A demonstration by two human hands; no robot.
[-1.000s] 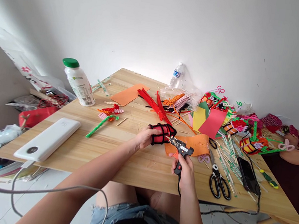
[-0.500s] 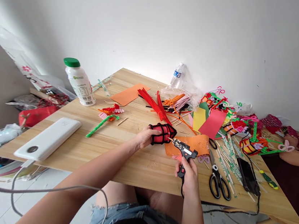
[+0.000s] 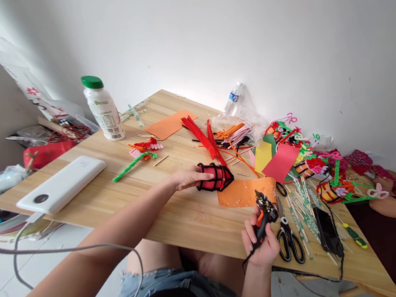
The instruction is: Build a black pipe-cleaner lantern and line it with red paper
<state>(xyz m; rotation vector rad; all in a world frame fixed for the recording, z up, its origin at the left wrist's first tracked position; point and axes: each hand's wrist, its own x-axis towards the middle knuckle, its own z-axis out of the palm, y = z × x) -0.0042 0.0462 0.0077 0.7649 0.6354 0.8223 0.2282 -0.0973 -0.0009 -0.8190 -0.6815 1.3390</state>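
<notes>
My left hand point(image 3: 190, 177) is closed around the near end of a red lantern point(image 3: 215, 177) framed in black pipe cleaner, its pointed end to the right. In my right hand point(image 3: 261, 245) is a black glue gun point(image 3: 263, 219) with an orange trigger, its speckled nozzle turned up and to the left. The gun is apart from the lantern. Under and between them lies an orange sheet point(image 3: 241, 193) sprinkled with small bits. Red pipe cleaners point(image 3: 202, 137) lie just behind the lantern.
Scissors point(image 3: 291, 241), wooden sticks point(image 3: 300, 209), a black phone-like device point(image 3: 328, 230) and a screwdriver point(image 3: 355, 236) lie on the right. Colourful lanterns point(image 3: 333, 189) lie near another person's arm point(image 3: 391, 203). On the left are a power bank point(image 3: 63, 184), a white bottle point(image 3: 103, 110) and a green pipe-cleaner stem point(image 3: 132, 167).
My right hand has drawn the glue gun away from the lantern to the right and towards me, tilting its nozzle upward. My left hand still holds the lantern in nearly the same place.
</notes>
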